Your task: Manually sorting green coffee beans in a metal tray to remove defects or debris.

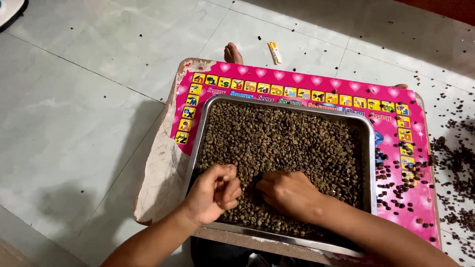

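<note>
My left hand (215,190) is curled into a loose fist over the beans (282,138) in the steel tray (368,163); my right hand (287,193) presses flat among them, fingers down. Darker beans (396,193) lie right of the tray on the pink board (307,79).

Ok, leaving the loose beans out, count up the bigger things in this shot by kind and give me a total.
Hands: 2, left hand and right hand, both in the beans
Metal tray: 1
Pink board: 1
Bare foot: 1
Small yellow wrapper on the floor: 1
Total: 6
</note>
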